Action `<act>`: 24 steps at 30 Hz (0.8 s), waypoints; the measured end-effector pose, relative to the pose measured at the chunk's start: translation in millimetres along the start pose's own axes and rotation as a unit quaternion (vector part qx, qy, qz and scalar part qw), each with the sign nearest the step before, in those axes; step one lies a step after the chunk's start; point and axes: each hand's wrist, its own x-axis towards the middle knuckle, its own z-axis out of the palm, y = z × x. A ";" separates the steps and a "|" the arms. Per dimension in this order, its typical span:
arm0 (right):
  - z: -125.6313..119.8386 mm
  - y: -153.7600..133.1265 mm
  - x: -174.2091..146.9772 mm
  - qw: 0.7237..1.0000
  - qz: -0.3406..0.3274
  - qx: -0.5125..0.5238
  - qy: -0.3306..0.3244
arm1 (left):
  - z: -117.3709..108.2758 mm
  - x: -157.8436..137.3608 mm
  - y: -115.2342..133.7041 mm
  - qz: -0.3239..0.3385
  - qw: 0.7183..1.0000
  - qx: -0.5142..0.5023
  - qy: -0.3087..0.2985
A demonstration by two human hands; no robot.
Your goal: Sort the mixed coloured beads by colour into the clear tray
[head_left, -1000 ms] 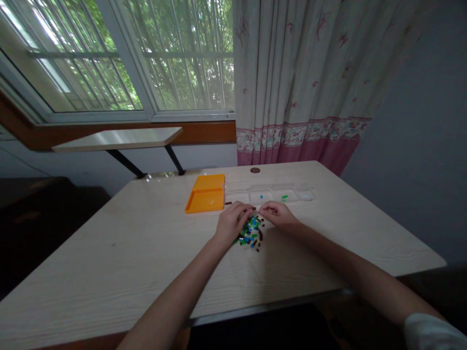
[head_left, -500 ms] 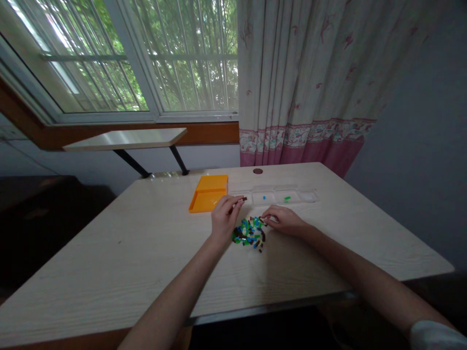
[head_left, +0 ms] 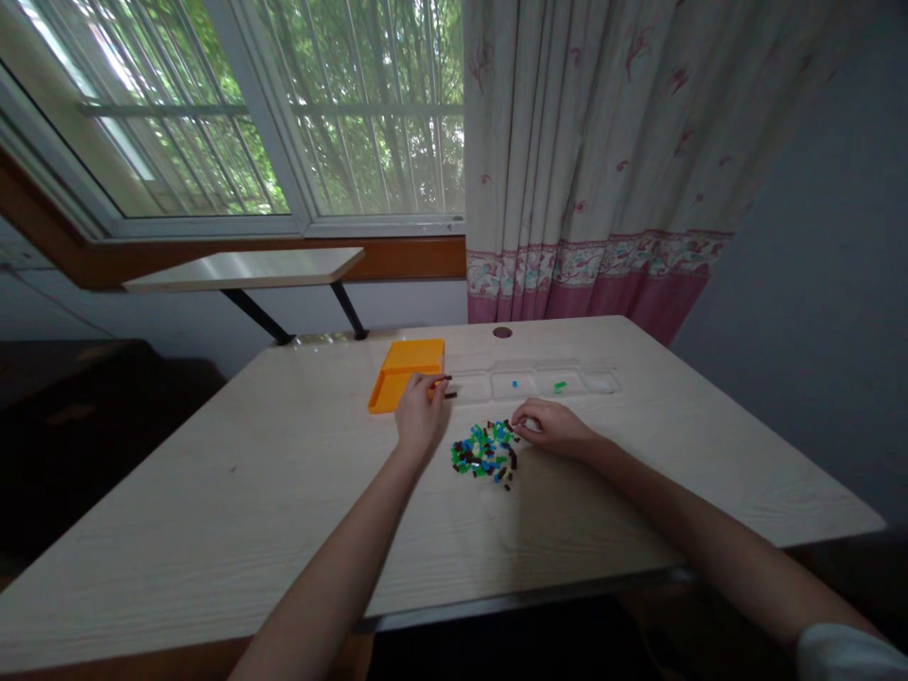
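My left hand (head_left: 420, 414) is over the left end of a clear compartment tray (head_left: 471, 387), beside the orange case. Its thumb and finger pinch a small dark-brown toy brick (head_left: 446, 378). Just below those fingertips, a second brown brick (head_left: 450, 394) shows at the tray's left compartment. At the right edge of a loose pile of small blue, green, brown and pale bricks (head_left: 486, 449), my right hand (head_left: 553, 427) rests with thumb and finger closed together. What they hold, if anything, is too small to make out.
An open orange case (head_left: 415, 356) lies left of the tray. Farther along the tray sit a blue brick (head_left: 515, 384) and green bricks (head_left: 560, 386) in separate compartments. A raised shelf (head_left: 248, 269) stands at the back left of the wooden table (head_left: 248, 492).
My left hand has moved left and slightly away from me, from above the pile's far side to the tray's left end. My right hand has stayed almost still at the pile.
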 end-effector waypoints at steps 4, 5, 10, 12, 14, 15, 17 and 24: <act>1.9 2.8 0.4 1.000 0.006 0.001 0.008 | 0.4 -1.6 0.8 0.005 0.999 0.035 -0.017; 2.2 3.3 0.5 1.000 0.010 0.000 0.012 | 0.4 -2.0 1.2 0.009 0.999 0.039 -0.023; 3.8 3.4 0.9 1.000 0.018 -0.006 0.023 | -0.2 -6.5 5.4 0.080 0.994 0.008 -0.079; 5.1 2.9 0.9 1.000 0.012 -0.009 0.027 | -0.7 -10.6 10.5 0.123 0.984 -0.009 -0.130; 6.3 2.4 0.7 0.999 0.009 -0.014 0.030 | -1.1 -15.2 17.5 0.161 0.969 -0.015 -0.184; 6.5 2.1 0.5 0.999 0.009 -0.018 0.029 | -1.2 -17.4 21.3 0.176 0.963 -0.017 -0.206; 6.1 1.0 0.0 0.999 0.007 -0.023 0.031 | -1.3 -20.9 28.0 0.194 0.953 -0.016 -0.234; 0.3 -7.3 -0.5 0.998 -0.039 -0.003 0.052 | -0.3 -26.9 36.2 0.214 0.945 0.004 -0.248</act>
